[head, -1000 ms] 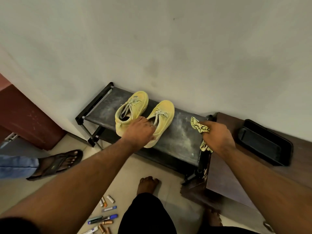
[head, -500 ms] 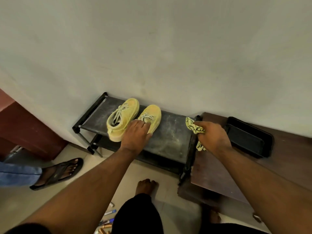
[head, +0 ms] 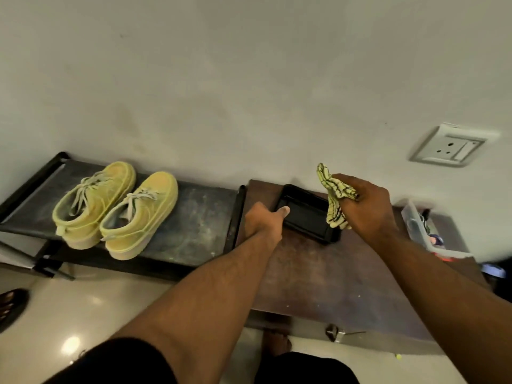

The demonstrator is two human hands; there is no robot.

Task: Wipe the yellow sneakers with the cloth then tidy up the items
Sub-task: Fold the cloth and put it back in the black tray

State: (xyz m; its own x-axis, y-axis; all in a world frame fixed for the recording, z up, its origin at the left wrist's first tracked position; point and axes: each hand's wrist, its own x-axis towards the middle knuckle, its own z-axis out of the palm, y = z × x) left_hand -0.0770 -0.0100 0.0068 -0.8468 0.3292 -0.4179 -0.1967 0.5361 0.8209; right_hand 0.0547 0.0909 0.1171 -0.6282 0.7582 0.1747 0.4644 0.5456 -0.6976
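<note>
Two yellow sneakers (head: 116, 209) stand side by side on the dark shoe rack (head: 199, 217) at the left, toes toward the wall. A yellow-green patterned cloth (head: 333, 200) hangs from my right hand (head: 365, 209), which grips it above the right end of a black tray (head: 304, 220). The tray lies on a brown wooden table (head: 318, 278) next to the rack. My left hand (head: 266, 220) holds the tray's left edge, thumb lying over the rim.
A wall socket (head: 450, 146) sits on the wall at the right. A clear plastic box (head: 426, 231) with small items stands at the table's right end. A sandalled foot (head: 11, 303) shows at the lower left on the tiled floor.
My left hand has left the sneakers and moved right to the black tray. My right hand with the cloth has risen above the tray. The view has swung right.
</note>
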